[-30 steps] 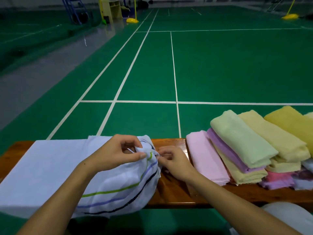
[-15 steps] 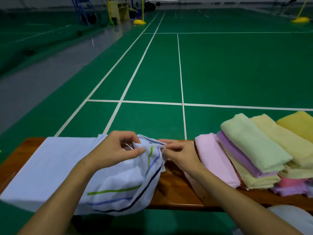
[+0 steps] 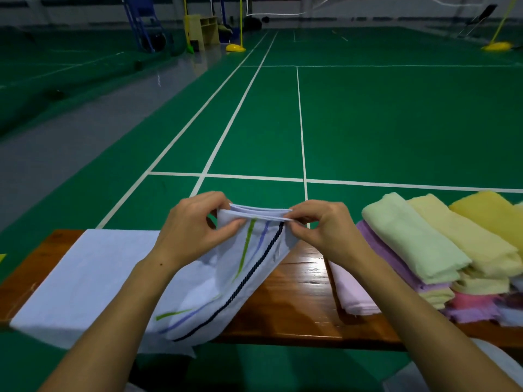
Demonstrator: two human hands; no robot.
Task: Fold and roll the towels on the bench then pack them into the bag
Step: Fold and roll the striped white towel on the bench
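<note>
A white towel (image 3: 93,278) with green, blue and dark stripes lies along the left part of the wooden bench (image 3: 300,301). Its right end is lifted off the bench and stretched taut between my hands. My left hand (image 3: 198,230) pinches one corner of that end and my right hand (image 3: 325,227) pinches the other, with the layered edge level between them. A pile of folded towels (image 3: 418,250) in pink, purple, light green and yellow sits on the bench to the right. No bag can be seen.
Beyond the bench spreads a green court floor with white lines. Far back stand a blue frame (image 3: 141,29), a wooden shelf (image 3: 202,29) and yellow post bases (image 3: 235,48). A white object (image 3: 498,369) shows at the lower right corner.
Both hands have risen and moved apart, pulling the bunched towel end into a straight, taut edge. The view has tilted upward.
</note>
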